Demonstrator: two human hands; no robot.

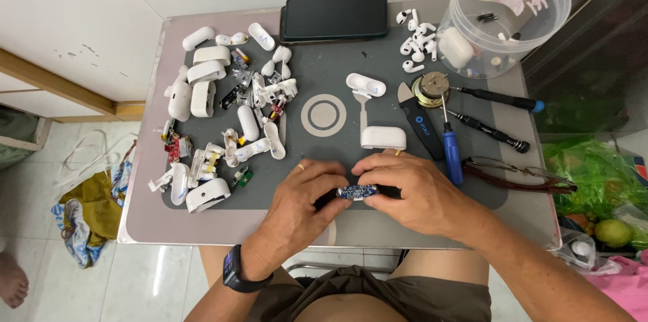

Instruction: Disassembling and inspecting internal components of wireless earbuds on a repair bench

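I see the fingers (pixel 337 183) of both hands pinched shut around a small blue circuit board (pixel 357 192), a thin flat rectangle speckled with tiny components, held just above the near edge of the grey mat (pixel 472 194). The left hand (pixel 307 194) grips its left end, a ring on one finger and a dark watch (pixel 236 271) at the wrist; the right hand (pixel 412 187) closes over the right end, where something dark pokes out. Just beyond the knuckles sits a glossy white plastic case half (pixel 383 137), rounded like a pebble. Right of it lie a blue-handled screwdriver (pixel 451 150), a flat dark pry tool (pixel 420 121) and folded spectacles (pixel 516 177). To the left, many smooth white shells and small boards are scattered (pixel 223 119). At the far edge of the pale worktop (pixel 145 227) rest a black phone (pixel 334 17), loose white earbuds (pixel 417 42) and a clear round plastic tub (pixel 509 18).
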